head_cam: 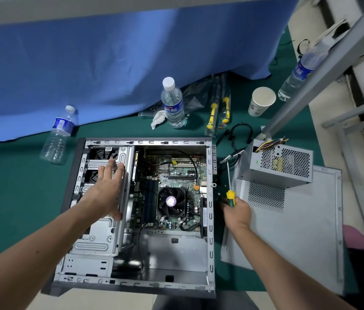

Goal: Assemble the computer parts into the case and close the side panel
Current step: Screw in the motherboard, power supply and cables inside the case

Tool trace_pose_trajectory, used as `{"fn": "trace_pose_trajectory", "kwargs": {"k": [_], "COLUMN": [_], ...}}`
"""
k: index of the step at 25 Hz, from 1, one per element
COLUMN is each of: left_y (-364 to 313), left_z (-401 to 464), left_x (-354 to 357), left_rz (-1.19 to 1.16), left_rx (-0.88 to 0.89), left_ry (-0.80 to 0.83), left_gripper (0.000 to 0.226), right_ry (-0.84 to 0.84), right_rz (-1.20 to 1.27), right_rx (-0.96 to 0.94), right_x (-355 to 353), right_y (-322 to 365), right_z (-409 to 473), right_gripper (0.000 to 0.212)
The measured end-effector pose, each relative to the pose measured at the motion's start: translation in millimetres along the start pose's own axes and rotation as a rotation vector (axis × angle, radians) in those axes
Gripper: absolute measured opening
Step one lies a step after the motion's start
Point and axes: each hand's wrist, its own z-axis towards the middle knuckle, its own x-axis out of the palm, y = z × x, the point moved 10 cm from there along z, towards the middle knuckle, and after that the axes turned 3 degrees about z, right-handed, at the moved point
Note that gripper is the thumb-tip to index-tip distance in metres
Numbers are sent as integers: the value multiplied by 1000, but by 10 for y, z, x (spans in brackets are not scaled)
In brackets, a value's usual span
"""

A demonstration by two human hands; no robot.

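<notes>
Grey steel case (210, 198) lies open at frame centre, power supply (277, 164) still outside on the side panel (299, 231) at right

Left hand (107, 186), fingers spread flat, steadies the drive cage (102, 240); right hand (236, 211) grips a screwdriver (229, 182). Best to keep the case braced and seat the tip squarely. The tip, and any screw it meets, is hard to make out beside the case wall

1. The computer case (210, 220) lies open-side up at the centre.
2. The motherboard (176, 173) sits inside it, with the drive cage (102, 240) at its 9 o'clock.
3. The power supply (277, 164) rests on the side panel (292, 231), at the case's 3 o'clock.
4. A standing bottle (173, 104) is at the case's 12 o'clock.
5. A paper cup (261, 101) stands at its 1 o'clock.
</notes>
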Motion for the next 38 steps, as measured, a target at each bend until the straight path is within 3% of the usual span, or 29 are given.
{"fn": "trace_pose_trajectory", "kwargs": {"k": [3,9,18,20,22,25,27,30,32,38], "left_y": [-1,16,24,0,-76,-373,-584,-774,-772,-713], "left_z": [18,50,-59,-152,-274,-550,-736,-975,-1071,-1256], "left_x": [-5,29,-28,-65,-127,-170,-162,-244,-350,-536], "left_rz": [23,69,65,48,14,32,-189,-720,-892,-934], "left_rx": [6,2,4,37,97,279,414,554,589,671], "left_ry": [-11,0,-38,-82,-193,-364,-361,-248,-278,-427], "left_gripper": [153,152,151,140,114,86,64,36,20,14], "right_ry": [-26,-11,148,214,274,362,414,464,487,511], "right_rz": [26,126,328,359,327,302,273,280,307,305], "right_rx": [-30,4,-125,-132,-144,-142,-153,-223,-244,-225], "right_x": [-98,-281,-288,-234,-159,13,164,359,433,394], "right_y": [8,-39,810,962,1066,1145,1190,1346,1443,1571], "right_z": [-27,-132,-778,-990,-1201,-1487,-1671,-1901,-1996,-2106], "right_gripper": [11,4,5,9,12,18,21,16,12,10]}}
